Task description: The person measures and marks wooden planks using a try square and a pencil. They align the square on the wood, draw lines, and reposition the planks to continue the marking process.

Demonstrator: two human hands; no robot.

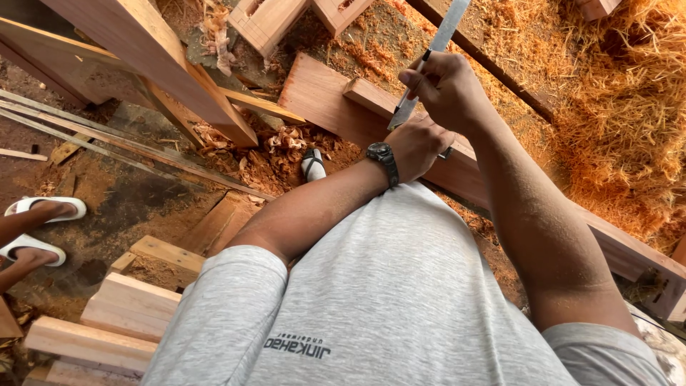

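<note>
Right hand (446,89) pinching pencil (421,63) against steel square (432,53); left hand (418,146) pressed down just below, steadying square on reddish plank (336,104). Marking under way; line hidden beneath fingers, extent unclear. Shavings (286,139) left of grip.

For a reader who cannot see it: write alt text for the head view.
Seen from above, a person's left hand, with a wristwatch, presses a metal ruler onto a reddish wooden plank, while the right hand holds a pencil against it. Sawdust and wood blocks cover the floor; another person's sandalled feet show at left.
</note>
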